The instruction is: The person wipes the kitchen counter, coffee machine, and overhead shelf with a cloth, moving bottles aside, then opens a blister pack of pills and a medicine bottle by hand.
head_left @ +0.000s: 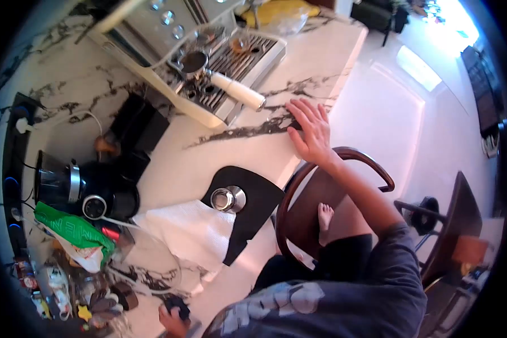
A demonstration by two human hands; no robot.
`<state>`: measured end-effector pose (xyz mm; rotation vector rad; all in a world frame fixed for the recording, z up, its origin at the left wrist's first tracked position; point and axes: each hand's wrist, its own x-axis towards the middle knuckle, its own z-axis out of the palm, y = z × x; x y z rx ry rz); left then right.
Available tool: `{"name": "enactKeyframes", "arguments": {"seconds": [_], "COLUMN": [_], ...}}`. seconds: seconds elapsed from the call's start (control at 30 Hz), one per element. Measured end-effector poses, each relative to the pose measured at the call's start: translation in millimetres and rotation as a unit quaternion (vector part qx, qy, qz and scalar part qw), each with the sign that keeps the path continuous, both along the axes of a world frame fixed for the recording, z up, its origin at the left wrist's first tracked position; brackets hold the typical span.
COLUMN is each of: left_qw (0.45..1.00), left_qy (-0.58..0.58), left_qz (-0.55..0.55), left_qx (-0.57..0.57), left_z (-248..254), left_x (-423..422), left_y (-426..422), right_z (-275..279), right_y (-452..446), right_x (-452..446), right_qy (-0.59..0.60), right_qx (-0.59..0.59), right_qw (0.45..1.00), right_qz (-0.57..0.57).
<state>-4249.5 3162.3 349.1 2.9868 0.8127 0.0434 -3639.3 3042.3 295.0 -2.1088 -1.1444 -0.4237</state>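
Observation:
My right hand [311, 132] rests at the counter's edge, palm down with fingers stretched out, and holds nothing. Just left of it is the white handle of a portafilter [238, 90], which lies on the drip tray of the espresso machine [208, 121], with dark contents in its basket. My left hand [173, 324], low in the picture and partly cut off, is closed on a small black object [178, 307] whose kind I cannot make out. A metal tamper [226, 199] stands on a black mat [259, 203], beside a white cloth [183, 231].
A black appliance [110, 194] with a round dial, a green bag [76, 234] and several small items crowd the left side. A pale cord crosses the marble counter [194, 155]. A wooden chair [315, 197] stands close to the counter, with a bare foot [324, 215] on its seat.

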Motion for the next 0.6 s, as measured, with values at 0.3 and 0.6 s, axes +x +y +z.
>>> {"name": "enactKeyframes", "arguments": {"seconds": [0.3, 0.6], "left_qw": [0.874, 0.778], "left_qy": [0.278, 0.169], "left_qz": [0.378, 0.299], "left_qx": [-0.124, -0.526], "left_z": [20.2, 77.3], "left_x": [79.0, 245.8], "left_y": [-9.1, -65.0], "right_z": [30.6, 41.0], "right_y": [3.0, -0.8], "right_x": [9.1, 13.2], "right_qy": [0.116, 0.128], "right_qx": [-0.134, -0.266], "right_qw": [0.984, 0.953], "right_qz": [0.028, 0.072]}}
